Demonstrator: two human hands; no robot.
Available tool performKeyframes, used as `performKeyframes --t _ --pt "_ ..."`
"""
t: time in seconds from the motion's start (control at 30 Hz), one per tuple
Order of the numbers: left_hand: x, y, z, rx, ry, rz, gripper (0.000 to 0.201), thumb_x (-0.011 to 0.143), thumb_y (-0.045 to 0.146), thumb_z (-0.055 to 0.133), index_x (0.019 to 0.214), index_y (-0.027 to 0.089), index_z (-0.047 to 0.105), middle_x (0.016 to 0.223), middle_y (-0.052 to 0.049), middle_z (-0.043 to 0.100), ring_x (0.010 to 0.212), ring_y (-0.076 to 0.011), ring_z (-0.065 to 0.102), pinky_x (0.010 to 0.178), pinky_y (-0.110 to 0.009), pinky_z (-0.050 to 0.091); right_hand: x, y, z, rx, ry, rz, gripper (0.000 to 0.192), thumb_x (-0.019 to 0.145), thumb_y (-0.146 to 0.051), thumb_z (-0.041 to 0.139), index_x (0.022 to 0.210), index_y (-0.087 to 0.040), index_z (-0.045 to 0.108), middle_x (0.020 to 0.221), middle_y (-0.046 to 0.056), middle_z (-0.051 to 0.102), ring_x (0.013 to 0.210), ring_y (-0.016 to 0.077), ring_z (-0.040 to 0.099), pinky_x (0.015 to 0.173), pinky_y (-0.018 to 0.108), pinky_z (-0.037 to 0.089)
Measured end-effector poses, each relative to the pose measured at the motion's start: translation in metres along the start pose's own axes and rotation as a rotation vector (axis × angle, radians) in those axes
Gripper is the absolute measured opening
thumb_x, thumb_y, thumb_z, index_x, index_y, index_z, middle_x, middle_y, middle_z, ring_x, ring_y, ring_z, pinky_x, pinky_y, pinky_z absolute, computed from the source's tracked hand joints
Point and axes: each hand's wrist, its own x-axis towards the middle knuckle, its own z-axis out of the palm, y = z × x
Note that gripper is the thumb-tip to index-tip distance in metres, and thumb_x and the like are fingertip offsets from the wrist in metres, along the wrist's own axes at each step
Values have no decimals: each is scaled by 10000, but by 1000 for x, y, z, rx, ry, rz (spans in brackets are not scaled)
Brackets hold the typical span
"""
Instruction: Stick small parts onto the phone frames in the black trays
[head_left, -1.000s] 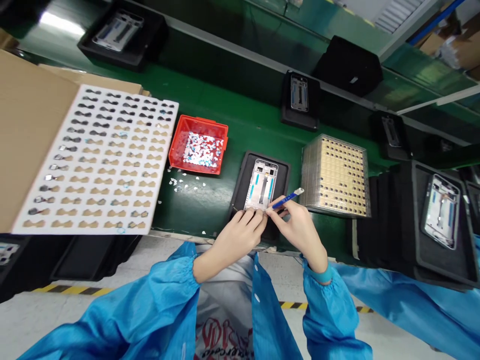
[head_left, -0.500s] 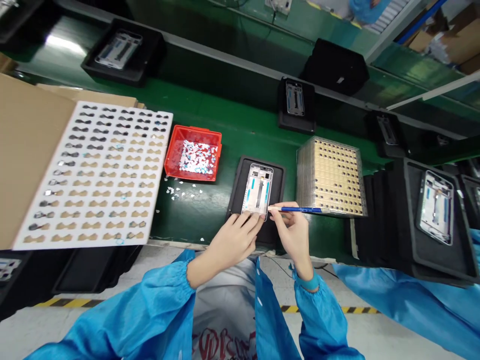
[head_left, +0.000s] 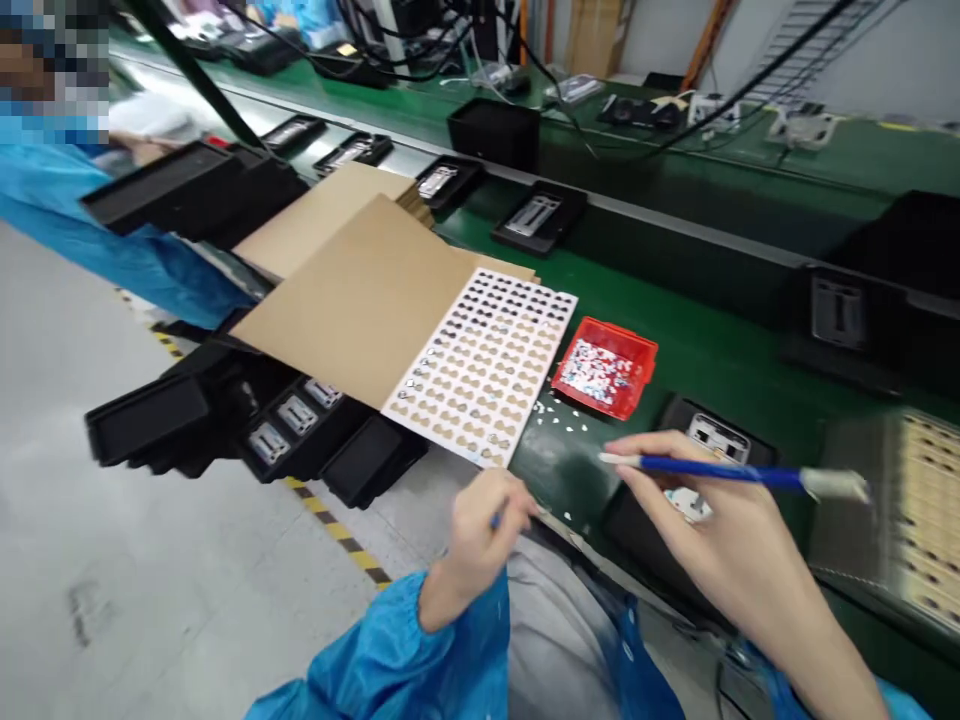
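Green table (head_left: 675,345) ran past both hands. Motion blur smeared the view. Right hand (head_left: 720,540) pinched a blue-handled tool (head_left: 720,472), lying level above a phone frame (head_left: 709,450) that it half hid in a black tray (head_left: 675,415). Left hand (head_left: 480,535) curled near the table's edge by the white parts sheet (head_left: 487,365); its contents unclear.
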Motion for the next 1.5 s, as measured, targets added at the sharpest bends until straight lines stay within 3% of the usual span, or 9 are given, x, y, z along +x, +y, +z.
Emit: performKeyframes --t 0.13,0.3,0.53,0.7,0.8,0.9,1.17,1.3,1.5 --pt "-2 -42 -53 378 330 -99 339 1117 178 409 1307 226 686 1135 -112 771 1092 -250 720 969 -447 611 77 -33 78 51 -249 -173 140 1040 -301 655 1078 -243 777 1028 67 841 889 276 807 787 369 636" --pt "-4 -80 -82 724 266 -143 433 1067 208 539 1496 241 588 1469 -205 615 1429 -389 554 1155 -645 516 140 -54 180 -214 -353 -302 91 1058 -217 647 1099 -208 728 961 85 815 853 262 767 696 320 512" --pt "-8 -87 -81 681 257 -152 448 1042 186 574 1487 223 596 1546 -216 565 1441 -379 556 1171 -615 518 149 -66 222 -306 -410 -332 82 1035 -143 646 1047 -190 712 1010 150 824 933 309 797 698 340 525" --pt "-3 -80 -85 628 327 -180 320 1081 221 551 1379 234 667 1447 -178 655 1428 -368 565 1150 -610 528 139 -53 209 88 -300 -157 69 1035 -183 648 1025 -205 713 972 97 837 886 256 813 766 357 617" --pt "5 -60 -85 475 411 -159 249 1106 235 545 1305 233 695 1317 -138 730 1332 -318 637 1100 -535 567 121 -40 176 618 -306 89 178 974 -371 766 1023 -206 720 923 72 833 858 244 825 712 338 657" --pt "18 -30 -75 190 414 -102 193 1103 215 585 1240 248 716 1199 -77 779 1161 -233 728 1000 -396 611 94 -29 129 868 -364 288 394 858 -522 900 1014 -197 742 892 66 830 834 241 826 653 305 652" --pt "56 23 -9 -227 105 97 131 1025 118 716 1084 224 767 983 -17 805 890 -155 762 822 -259 611 9 6 42 1002 -122 532 407 798 -510 987 979 -207 784 837 29 813 732 171 787 597 217 605" --pt "61 31 25 -323 -40 128 130 1019 110 723 1075 216 772 977 -20 803 897 -155 759 829 -258 615 -23 26 23 1054 6 597 384 793 -492 998 943 -205 791 819 24 807 645 134 744 585 201 606" --pt "69 38 66 -267 -14 308 151 1010 60 704 1009 208 734 910 -17 796 858 -150 757 830 -260 606 -45 41 16 1169 240 651 412 747 -484 1028 959 -215 800 795 5 797 669 137 765 558 176 605"
